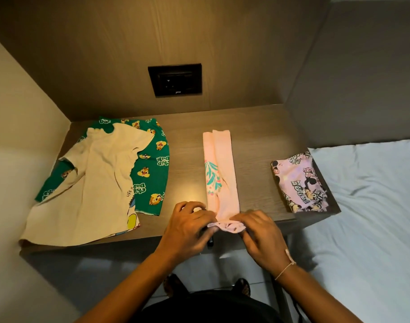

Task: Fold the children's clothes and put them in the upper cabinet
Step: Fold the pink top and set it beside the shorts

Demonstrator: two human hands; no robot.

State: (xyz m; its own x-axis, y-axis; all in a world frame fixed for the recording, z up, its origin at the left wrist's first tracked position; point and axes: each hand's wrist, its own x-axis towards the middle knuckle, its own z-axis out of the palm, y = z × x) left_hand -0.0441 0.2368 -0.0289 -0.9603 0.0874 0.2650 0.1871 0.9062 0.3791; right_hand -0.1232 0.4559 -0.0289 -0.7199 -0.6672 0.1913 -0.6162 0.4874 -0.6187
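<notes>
A pink garment (220, 169) with a teal leaf print lies folded into a long narrow strip in the middle of the wooden desk (190, 145). My left hand (187, 227) and my right hand (260, 234) both pinch its near end at the desk's front edge. A cream T-shirt (94, 185) lies spread out at the left, on top of a green cartoon-print garment (152, 164). A folded lilac cartoon-print garment (300, 183) sits at the desk's right end.
A black wall socket (175, 79) is set in the wooden back panel above the desk. A bed with a pale sheet (367, 206) adjoins the desk on the right. A cream wall closes the left side.
</notes>
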